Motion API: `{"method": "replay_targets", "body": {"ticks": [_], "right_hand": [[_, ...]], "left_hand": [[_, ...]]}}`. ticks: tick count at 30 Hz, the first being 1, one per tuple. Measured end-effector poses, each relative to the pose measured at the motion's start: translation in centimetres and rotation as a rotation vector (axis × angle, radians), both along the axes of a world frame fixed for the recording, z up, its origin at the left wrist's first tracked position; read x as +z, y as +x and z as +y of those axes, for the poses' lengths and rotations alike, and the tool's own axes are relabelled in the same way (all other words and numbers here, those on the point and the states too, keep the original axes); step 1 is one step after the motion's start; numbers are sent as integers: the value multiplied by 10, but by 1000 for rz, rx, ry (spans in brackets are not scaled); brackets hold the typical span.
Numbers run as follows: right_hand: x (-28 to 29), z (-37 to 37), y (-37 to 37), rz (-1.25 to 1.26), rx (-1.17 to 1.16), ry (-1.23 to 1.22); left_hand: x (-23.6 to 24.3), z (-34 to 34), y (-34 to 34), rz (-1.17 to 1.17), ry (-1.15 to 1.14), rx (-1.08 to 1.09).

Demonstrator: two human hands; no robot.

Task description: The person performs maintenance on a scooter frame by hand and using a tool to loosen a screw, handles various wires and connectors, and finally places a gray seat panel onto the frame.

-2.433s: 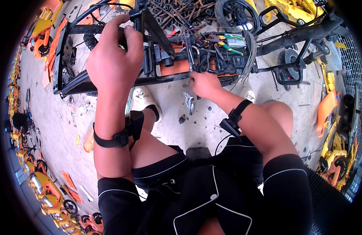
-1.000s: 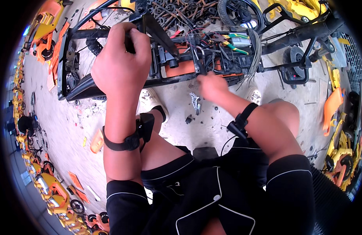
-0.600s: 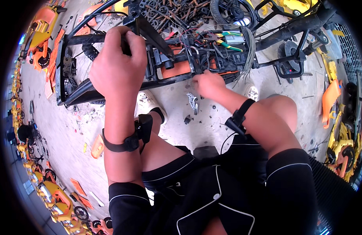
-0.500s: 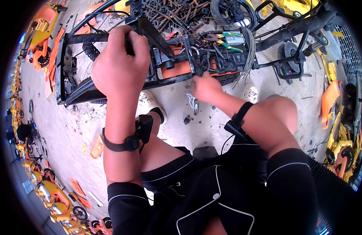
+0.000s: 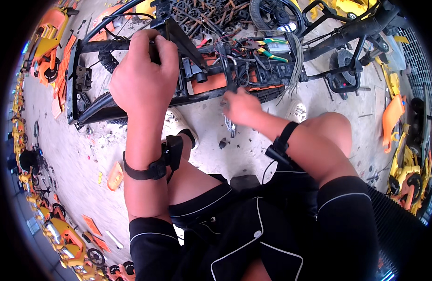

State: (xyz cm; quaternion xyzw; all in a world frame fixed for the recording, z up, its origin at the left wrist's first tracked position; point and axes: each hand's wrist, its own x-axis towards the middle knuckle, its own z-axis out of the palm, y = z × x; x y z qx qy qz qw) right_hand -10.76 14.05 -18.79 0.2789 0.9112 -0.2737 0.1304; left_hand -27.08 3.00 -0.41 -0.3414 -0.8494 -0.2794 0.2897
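A black scooter frame (image 5: 197, 97) lies across the floor in front of me, with loose wires and an orange panel (image 5: 209, 83) inside it. At its left part, my left hand (image 5: 145, 82) is closed around a black part of the frame, beside a dark flat bracket (image 5: 185, 44). My right hand (image 5: 243, 107) is curled at the near rail, at the lower end of a dark bar-like piece (image 5: 227, 70). Its fingers hide what they hold. Pliers with green-yellow handles (image 5: 274, 56) rest on the frame, to the right of the wires.
Behind the frame lies a pile of rusty metal parts (image 5: 209, 16) next to a black wheel (image 5: 278, 18). A metal piece (image 5: 230, 125) sits on the floor below my right hand. Yellow and orange scooter bodies (image 5: 66, 234) line the left; an orange panel (image 5: 393, 122) stands at right.
My right hand has moved slightly left and toward me along the near rail, its fingers still curled. My left hand stays in the same place.
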Motion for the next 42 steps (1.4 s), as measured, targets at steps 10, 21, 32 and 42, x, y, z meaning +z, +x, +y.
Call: {"method": "replay_targets", "body": {"ticks": [10, 21, 32, 42], "right_hand": [[23, -6, -10, 5, 23, -18], [7, 15, -14, 101, -42, 66], [1, 36, -37, -157, -74, -14], [-26, -8, -34, -80, -186, 121]], "left_hand": [[1, 2, -2, 33, 31, -19], [-2, -1, -5, 31, 46, -72], [1, -1, -2, -17, 41, -62], [3, 6, 0, -18, -4, -12]]}}
